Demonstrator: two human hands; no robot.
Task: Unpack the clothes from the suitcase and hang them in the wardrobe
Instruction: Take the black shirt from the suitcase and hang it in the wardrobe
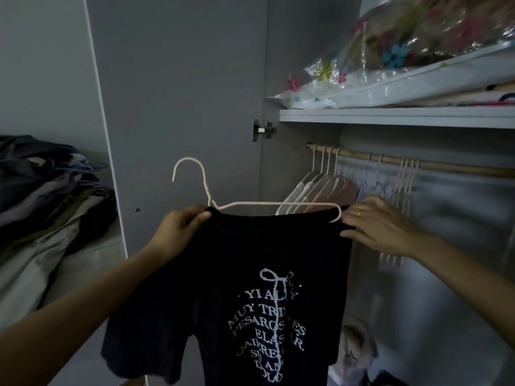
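The black T-shirt (250, 288), gripped at its shoulders on a pale hanger (237, 203) by both hands, left (178, 232) and right (376, 224), hangs before the wardrobe rail (404, 162), below crowded hangers (323, 179).

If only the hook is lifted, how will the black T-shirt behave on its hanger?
The black T-shirt looks floppy and will probably sag. The thin hanger seems smooth, so the cloth may slide off its right end near the right hand.
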